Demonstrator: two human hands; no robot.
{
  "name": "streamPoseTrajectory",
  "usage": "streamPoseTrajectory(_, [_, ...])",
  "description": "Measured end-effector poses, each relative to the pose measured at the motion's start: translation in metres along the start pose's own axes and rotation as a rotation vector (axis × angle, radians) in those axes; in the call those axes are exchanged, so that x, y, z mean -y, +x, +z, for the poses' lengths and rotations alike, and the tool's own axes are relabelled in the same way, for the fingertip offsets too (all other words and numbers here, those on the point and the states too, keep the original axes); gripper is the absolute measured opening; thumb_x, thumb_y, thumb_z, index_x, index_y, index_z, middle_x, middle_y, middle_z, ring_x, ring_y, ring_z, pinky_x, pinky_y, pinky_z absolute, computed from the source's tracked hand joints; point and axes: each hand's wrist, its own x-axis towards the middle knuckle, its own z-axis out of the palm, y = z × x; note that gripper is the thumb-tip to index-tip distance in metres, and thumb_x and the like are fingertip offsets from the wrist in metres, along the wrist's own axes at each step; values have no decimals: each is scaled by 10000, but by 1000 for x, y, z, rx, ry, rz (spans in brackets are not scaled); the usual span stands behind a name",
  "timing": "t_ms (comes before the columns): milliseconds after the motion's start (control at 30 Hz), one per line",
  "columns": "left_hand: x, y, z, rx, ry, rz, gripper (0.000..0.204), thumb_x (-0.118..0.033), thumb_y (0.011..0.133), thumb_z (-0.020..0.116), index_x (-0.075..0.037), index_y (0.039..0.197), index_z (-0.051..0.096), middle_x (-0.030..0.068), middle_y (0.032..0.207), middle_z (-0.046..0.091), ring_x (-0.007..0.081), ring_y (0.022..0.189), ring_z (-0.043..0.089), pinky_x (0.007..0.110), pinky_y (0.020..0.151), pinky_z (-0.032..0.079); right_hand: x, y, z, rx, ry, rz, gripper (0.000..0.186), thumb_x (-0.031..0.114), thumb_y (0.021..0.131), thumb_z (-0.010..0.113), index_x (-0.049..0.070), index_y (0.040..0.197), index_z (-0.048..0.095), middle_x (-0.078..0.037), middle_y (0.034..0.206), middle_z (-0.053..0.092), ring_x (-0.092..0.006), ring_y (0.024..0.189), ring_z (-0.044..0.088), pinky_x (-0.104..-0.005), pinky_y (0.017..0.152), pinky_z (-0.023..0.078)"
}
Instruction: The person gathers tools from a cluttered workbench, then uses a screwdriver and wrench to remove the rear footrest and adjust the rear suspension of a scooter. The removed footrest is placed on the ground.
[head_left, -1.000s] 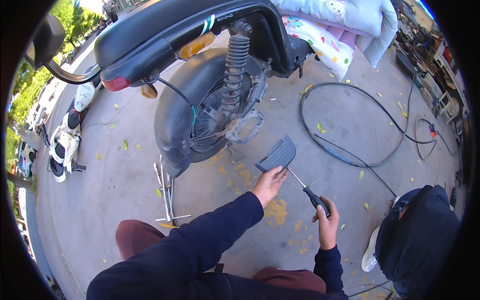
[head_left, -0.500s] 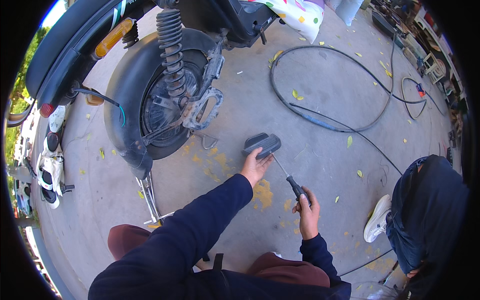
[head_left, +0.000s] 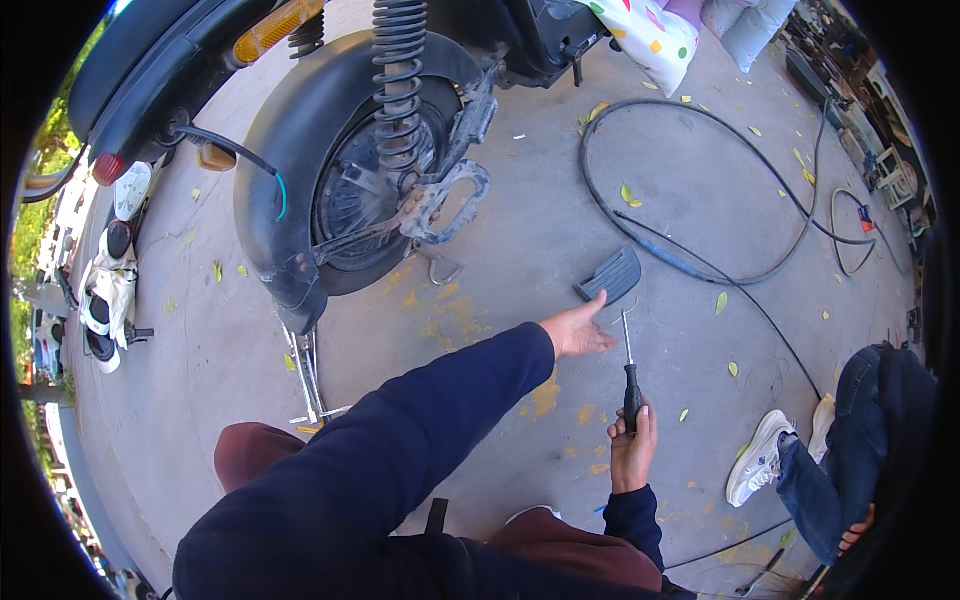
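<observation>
A ribbed dark pad [head_left: 610,275] shows low over the concrete ground [head_left: 500,290], just beyond a person's left hand [head_left: 578,328] and to the right of a scooter's rear wheel [head_left: 365,195]. The left hand is loose and unclenched, one digit overlapping the pad's near edge; whether the two touch cannot be told. The right hand [head_left: 632,452] grips a screwdriver [head_left: 632,395] by its black handle, the shaft pointing away from the person, its tip near the pad. Beside the wheel, a coiled spring [head_left: 398,90] stands above a worn metal footpeg [head_left: 447,205], while a cable [head_left: 240,152] with a turquoise end hangs off the tail. Metal tools [head_left: 308,375] lie on the ground just behind the tyre. A dark hose [head_left: 672,259] loops across the ground beyond the pad, fallen leaves scattered around it. At right, a second person in jeans [head_left: 850,440] and pale shoes [head_left: 757,457] is nearby; at far left, a white scooter [head_left: 105,290] is parked.
</observation>
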Motion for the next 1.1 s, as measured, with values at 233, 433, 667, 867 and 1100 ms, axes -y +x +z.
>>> streamPoseTrajectory(233, [81,-145,-77,-101,158,184,282,-236,921,523,-89,1134,412,84,1066,526,230,1030,533,389,850,444,-56,-13,56,677,-582,271,454,191,932,508,32,1328,354,-145,999,580,-228,822,618,-363,707,509])
streamPoseTrajectory(433, [64,-323,-212,-285,955,-84,189,-132,925,484,-2,1054,438,118,822,608,214,800,612,383,749,491,-50,-5,115,1876,-1565,-31,417,301,873,565,41,1194,507,-221,996,600,-372,911,595,-442,780,476])
streamPoseTrajectory(667, [17,-449,-309,-897,730,412,213,-86,908,482,31,1084,453,98,743,569,165,643,588,315,609,512,-106,0,237,1865,-1951,-536,214,224,815,605,39,922,598,-172,915,618,-351,869,606,-435,718,495])
streamPoseTrajectory(867, [-20,-368,-327,-690,748,636,318,-77,862,546,23,1155,471,121,829,592,183,689,604,334,628,511,-205,-45,253,1705,-1718,-561,169,161,826,566,22,920,571,-176,917,589,-364,865,590,-444,737,487])
streamPoseTrajectory(1100, [-80,-360,-322,-825,645,1088,456,-173,846,610,31,1230,474,155,1058,602,199,948,585,313,837,454,-244,-74,198,1642,-1562,-323,179,170,841,558,23,944,564,-189,933,567,-382,854,577,-454,743,469])
